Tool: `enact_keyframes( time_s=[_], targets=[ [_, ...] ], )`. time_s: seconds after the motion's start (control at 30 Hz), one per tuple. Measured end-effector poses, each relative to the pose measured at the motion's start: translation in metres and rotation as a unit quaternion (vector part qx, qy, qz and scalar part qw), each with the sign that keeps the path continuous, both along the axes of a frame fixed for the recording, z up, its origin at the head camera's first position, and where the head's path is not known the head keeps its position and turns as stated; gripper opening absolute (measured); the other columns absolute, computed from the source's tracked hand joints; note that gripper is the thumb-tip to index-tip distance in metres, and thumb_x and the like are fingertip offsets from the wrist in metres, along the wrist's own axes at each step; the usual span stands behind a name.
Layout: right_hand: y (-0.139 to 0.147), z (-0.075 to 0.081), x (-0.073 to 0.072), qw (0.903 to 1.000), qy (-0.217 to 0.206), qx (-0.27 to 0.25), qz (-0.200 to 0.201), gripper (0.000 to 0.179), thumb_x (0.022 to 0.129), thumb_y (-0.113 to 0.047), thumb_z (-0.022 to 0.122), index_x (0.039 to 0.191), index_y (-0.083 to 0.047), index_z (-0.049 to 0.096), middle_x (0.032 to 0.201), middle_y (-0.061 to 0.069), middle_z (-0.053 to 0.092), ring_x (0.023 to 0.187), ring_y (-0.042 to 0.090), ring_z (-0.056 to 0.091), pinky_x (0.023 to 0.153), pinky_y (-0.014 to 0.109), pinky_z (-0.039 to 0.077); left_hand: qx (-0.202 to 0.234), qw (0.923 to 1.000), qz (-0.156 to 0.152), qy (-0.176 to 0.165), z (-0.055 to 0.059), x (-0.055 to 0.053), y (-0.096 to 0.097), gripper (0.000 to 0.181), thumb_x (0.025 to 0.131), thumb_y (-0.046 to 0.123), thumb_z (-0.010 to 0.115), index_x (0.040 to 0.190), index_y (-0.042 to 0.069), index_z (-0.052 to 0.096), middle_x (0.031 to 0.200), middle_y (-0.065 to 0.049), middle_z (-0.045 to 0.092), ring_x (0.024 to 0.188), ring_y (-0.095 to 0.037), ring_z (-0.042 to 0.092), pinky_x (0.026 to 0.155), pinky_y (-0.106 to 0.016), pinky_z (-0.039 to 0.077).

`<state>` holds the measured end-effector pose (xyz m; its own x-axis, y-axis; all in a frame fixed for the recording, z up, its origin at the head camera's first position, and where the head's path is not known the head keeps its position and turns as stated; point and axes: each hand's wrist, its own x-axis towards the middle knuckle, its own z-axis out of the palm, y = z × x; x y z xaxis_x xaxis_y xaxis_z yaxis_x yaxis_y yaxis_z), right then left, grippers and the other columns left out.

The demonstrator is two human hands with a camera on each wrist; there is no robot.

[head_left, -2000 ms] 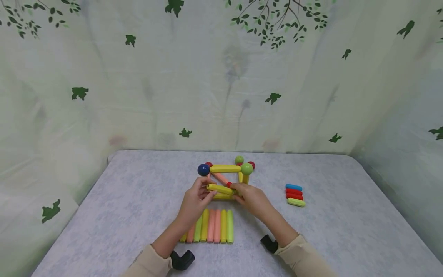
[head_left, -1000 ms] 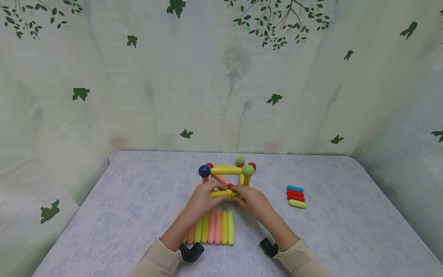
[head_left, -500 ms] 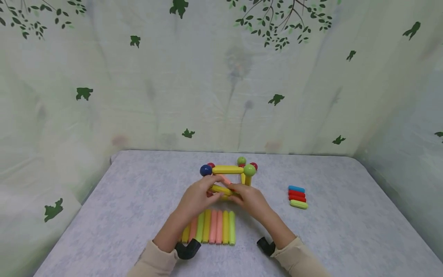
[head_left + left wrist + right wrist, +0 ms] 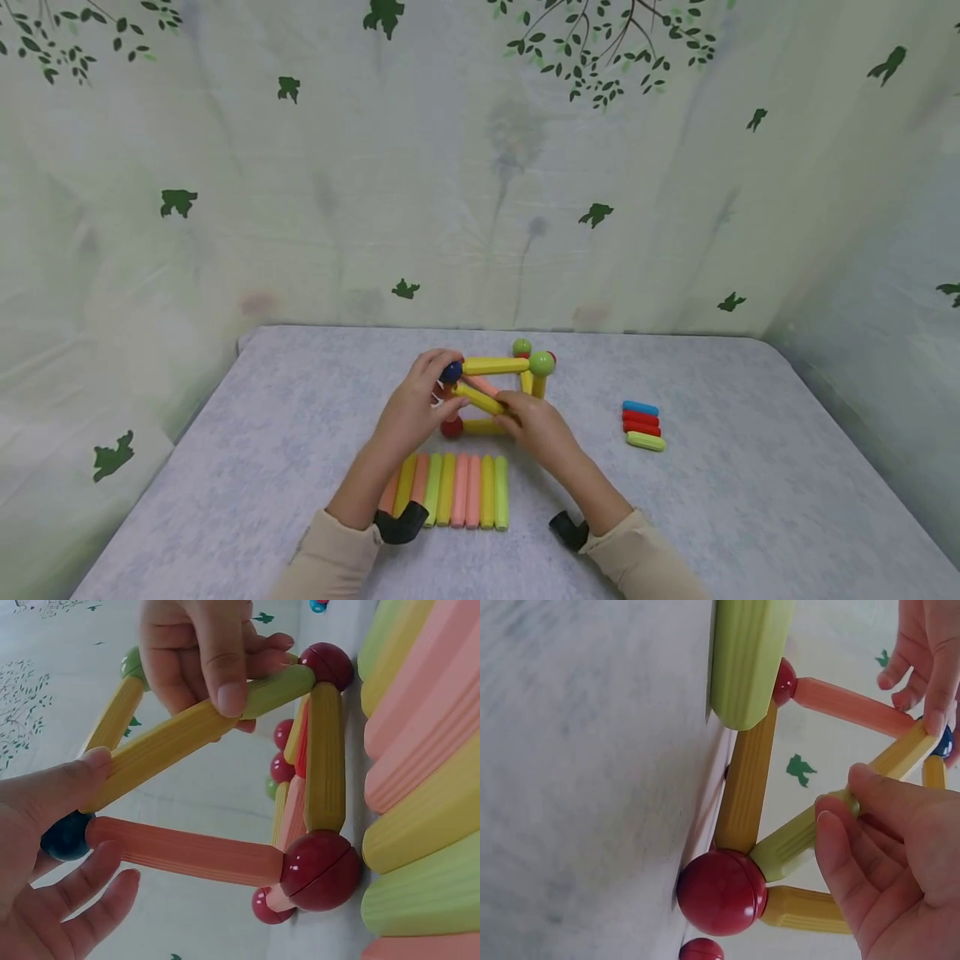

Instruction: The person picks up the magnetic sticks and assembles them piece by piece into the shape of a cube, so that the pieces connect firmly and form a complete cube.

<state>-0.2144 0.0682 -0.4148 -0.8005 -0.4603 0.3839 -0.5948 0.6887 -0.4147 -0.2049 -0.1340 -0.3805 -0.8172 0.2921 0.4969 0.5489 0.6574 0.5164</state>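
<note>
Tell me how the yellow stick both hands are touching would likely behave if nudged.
The yellow stick is probably stiff, since it looks straight and unbent. Its lengthwise ridges may make it less slippery. Nudged, it could hinge where it meets the light green stick end to end, at the spot the right hand pinches.

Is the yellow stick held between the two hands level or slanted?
Slanted: in the head view, the held stick slopes down from the left hand to the right hand; the top yellow stick looks nearly level.
</note>
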Motion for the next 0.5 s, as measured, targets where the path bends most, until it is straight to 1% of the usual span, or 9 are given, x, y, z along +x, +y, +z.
enact_keyframes(
  time_s=[0.07, 0.17, 0.3, 0.4, 0.5],
  targets=[
    [-0.0014, 0.0003, -0.0006, 0.9999, -0.004, -0.002, -0.012, 0.017, 0.082, -0.015, 0.066, 0.098, -0.010, 0.062, 0.082, -0.004, 0.058, 0.067, 0.007, 0.049, 0.058, 0.022, 0.043, 0.011, 0.9999, 0.002, 0.008, -0.0024, -0.0027, 0.0011, 0.054, 0.075, 0.017, 0.073, 0.122, 0.015, 0.047, 0.122, -0.007, 0.043, 0.079, -0.015, 0.053, 0.065, -0.028, 0.049],
    [-0.0025, 0.0001, -0.0014, 0.9996, -0.012, -0.009, -0.024, 0.016, 0.082, -0.014, 0.066, 0.096, -0.009, 0.062, 0.081, -0.003, 0.057, 0.066, 0.008, 0.048, 0.057, 0.022, 0.043, 0.019, 0.9996, 0.008, 0.020, -0.0029, -0.0044, 0.0029, 0.049, 0.075, 0.017, 0.073, 0.118, 0.013, 0.049, 0.119, -0.008, 0.044, 0.086, -0.018, 0.055, 0.069, -0.030, 0.050],
    [-0.0034, -0.0012, -0.0021, 0.9992, -0.012, -0.021, -0.033, 0.017, 0.082, -0.014, 0.066, 0.096, -0.006, 0.061, 0.083, 0.000, 0.059, 0.068, 0.010, 0.051, 0.057, 0.022, 0.044, 0.032, 0.9990, 0.012, 0.029, -0.0033, -0.0055, 0.0041, 0.043, 0.076, 0.015, 0.071, 0.114, 0.011, 0.051, 0.115, -0.009, 0.045, 0.093, -0.022, 0.056, 0.072, -0.032, 0.050],
    [-0.0039, -0.0015, -0.0018, 0.9990, -0.008, -0.023, -0.037, 0.019, 0.081, -0.014, 0.067, 0.098, -0.006, 0.061, 0.086, 0.002, 0.061, 0.072, 0.011, 0.054, 0.060, 0.024, 0.046, 0.042, 0.9987, 0.009, 0.029, -0.0046, -0.0061, 0.0037, 0.043, 0.078, 0.014, 0.070, 0.116, 0.010, 0.051, 0.114, -0.009, 0.045, 0.087, -0.020, 0.055, 0.067, -0.029, 0.050],
    [-0.0041, -0.0014, -0.0011, 0.9989, -0.017, -0.020, -0.039, 0.021, 0.081, -0.013, 0.067, 0.101, -0.006, 0.061, 0.089, 0.003, 0.061, 0.075, 0.012, 0.055, 0.063, 0.026, 0.047, 0.059, 0.9981, 0.013, 0.015, -0.0068, -0.0064, 0.0020, 0.046, 0.078, 0.015, 0.070, 0.119, 0.010, 0.050, 0.110, -0.009, 0.048, 0.077, -0.017, 0.053, 0.061, -0.027, 0.048]
  ],
)
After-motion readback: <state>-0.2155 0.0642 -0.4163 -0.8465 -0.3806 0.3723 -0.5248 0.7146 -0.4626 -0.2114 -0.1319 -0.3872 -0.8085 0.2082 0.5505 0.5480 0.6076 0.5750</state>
